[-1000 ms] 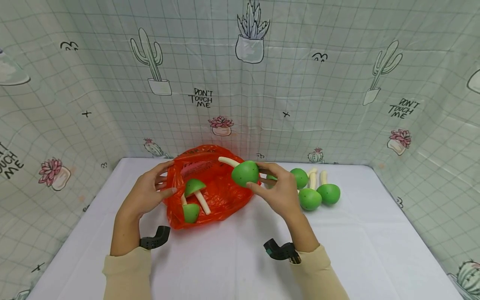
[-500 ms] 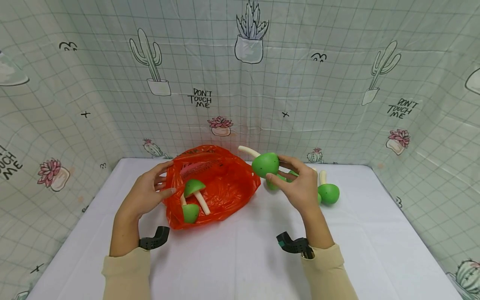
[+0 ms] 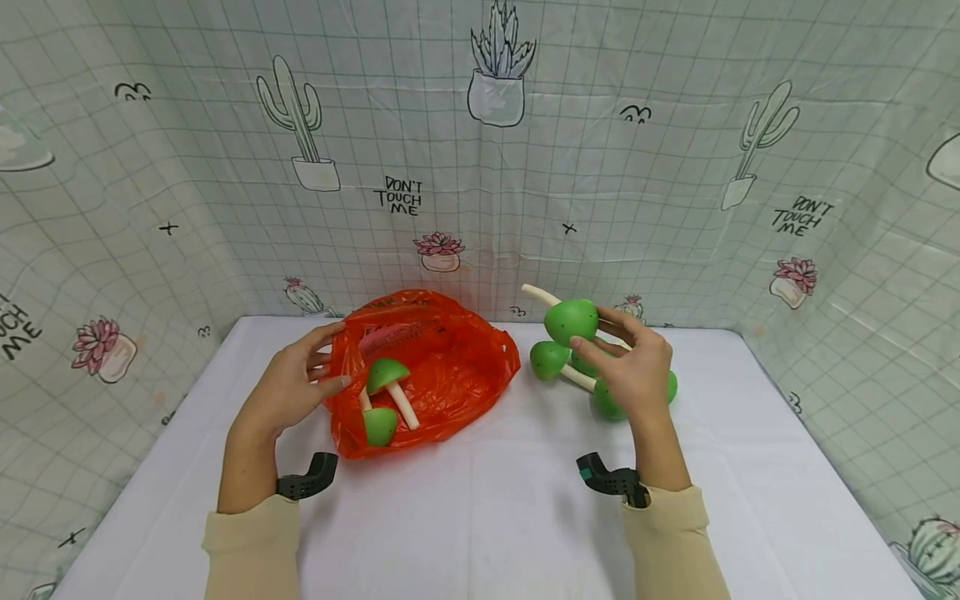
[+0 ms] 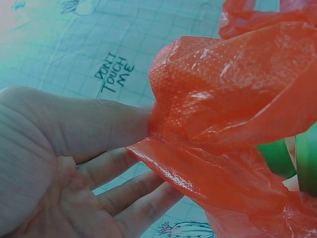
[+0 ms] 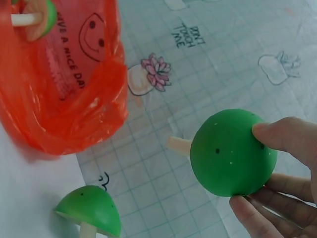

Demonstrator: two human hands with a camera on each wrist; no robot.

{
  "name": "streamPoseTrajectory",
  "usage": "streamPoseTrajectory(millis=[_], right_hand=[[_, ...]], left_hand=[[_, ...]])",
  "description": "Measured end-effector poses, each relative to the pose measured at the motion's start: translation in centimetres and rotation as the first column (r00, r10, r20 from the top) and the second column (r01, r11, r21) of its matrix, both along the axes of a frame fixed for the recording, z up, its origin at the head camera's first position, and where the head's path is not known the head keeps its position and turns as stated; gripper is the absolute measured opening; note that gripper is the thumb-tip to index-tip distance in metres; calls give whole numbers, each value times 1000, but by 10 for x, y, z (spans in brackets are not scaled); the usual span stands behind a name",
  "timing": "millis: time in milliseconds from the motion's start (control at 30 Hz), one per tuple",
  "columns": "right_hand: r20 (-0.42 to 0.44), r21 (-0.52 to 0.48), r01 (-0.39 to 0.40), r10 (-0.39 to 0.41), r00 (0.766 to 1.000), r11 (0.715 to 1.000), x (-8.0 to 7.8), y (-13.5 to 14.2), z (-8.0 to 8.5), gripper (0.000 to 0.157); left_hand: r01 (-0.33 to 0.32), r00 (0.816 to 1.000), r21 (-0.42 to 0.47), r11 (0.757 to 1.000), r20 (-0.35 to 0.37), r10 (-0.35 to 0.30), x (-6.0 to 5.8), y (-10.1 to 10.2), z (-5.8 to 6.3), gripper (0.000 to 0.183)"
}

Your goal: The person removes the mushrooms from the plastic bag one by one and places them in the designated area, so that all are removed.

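My left hand (image 3: 288, 387) pinches the left edge of a red plastic bag (image 3: 468, 375), with the thumb on the near side and fingers behind the film in the left wrist view. The bag lies on its side, mouth facing me. Inside it, at the left, are two green-capped toy mushrooms, one cap (image 3: 387, 373) above the other (image 3: 381, 427). To the right of the bag, my right hand (image 3: 639, 367) holds another mushroom (image 3: 572, 322) by its green cap (image 5: 233, 152), raised over the table. Its pale stem (image 5: 179, 145) points away from the fingers.
Several more mushrooms lie on the white table (image 3: 465, 525) below and behind my right hand, one cap (image 3: 550, 360) near the bag, others partly hidden, such as a cap (image 3: 609, 402) by the wrist. A cactus-print cloth (image 3: 570, 175) surrounds the back and sides.
My right hand has moved right and slightly back with the mushroom, from in front of the bag's mouth to over the loose mushrooms. The left hand and bag have stayed put.
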State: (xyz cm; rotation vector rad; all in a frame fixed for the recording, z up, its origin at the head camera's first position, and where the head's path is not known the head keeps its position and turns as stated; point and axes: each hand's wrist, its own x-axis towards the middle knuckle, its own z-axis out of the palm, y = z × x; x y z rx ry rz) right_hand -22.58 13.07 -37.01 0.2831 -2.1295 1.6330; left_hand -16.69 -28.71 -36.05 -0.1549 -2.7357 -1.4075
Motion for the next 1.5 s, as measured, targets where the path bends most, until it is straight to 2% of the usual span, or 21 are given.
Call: streamPoseTrajectory(millis=[267,800,1100,1500], right_hand=[[36,50,84,-86,996,995,1,11,-4,52],[66,157,195,-207,976,968,7,20,-32,52],[57,176,229,-242,969,957,14,15,-47,56],[41,273,268,-290,956,924,20,5,-60,59]], left_hand=[[7,1000,-4,1000,3,-7,-3,2,-1,76],[3,1000,-6,1000,11,-3,-3,2,-1,77],[-5,1000,-10,1000,16,5,-2,0,-1,77],[9,1000,2,1000,1,-9,-1,-1,-1,77]])
